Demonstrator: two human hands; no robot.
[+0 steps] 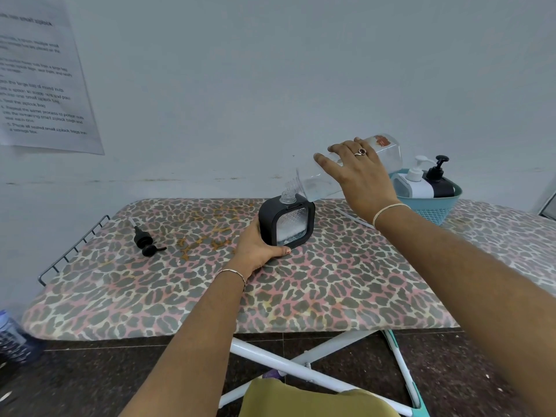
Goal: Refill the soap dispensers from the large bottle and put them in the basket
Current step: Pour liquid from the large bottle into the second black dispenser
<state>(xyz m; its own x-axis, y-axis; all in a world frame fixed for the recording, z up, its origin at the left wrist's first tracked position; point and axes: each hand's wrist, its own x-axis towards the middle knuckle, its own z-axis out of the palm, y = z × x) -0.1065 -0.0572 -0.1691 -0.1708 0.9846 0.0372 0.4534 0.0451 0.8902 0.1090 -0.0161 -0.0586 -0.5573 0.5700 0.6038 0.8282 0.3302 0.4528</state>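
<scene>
Left hand (259, 247) is gripping uncapped square black clear-windowed soap dispenser (285, 225), right hand (359, 173) clasping tilted clear plastic bottle (311, 182) above, leopard-print board (331, 281) extending leftward.

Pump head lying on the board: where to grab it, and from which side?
Pinch the pump head across its thick black collar, from above. It lies on its side with both flanks free; the thin tube and the spout are poor holds, I'd judge.
</scene>
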